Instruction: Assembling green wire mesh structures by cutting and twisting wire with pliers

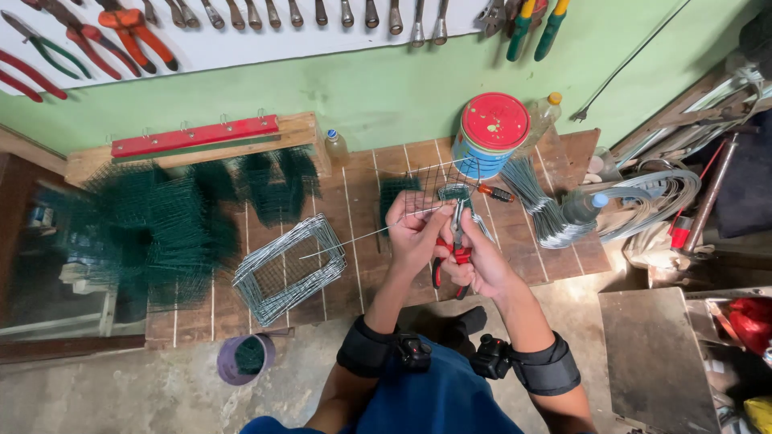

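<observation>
Left hand (412,229) is pinching a thin, straight silvery wire (354,239), fingers closed on its upper end, while the rest pokes out down-left past the grip. Right hand (474,261) is wrapped around red-handled pliers (455,245), nose up, tip right by the pinch. Bare wire mesh cage (289,269) sits just left of the wire's free end.

Wooden bench (362,241) bears wire-mesh stacks (289,269) and paint can (489,133).
</observation>
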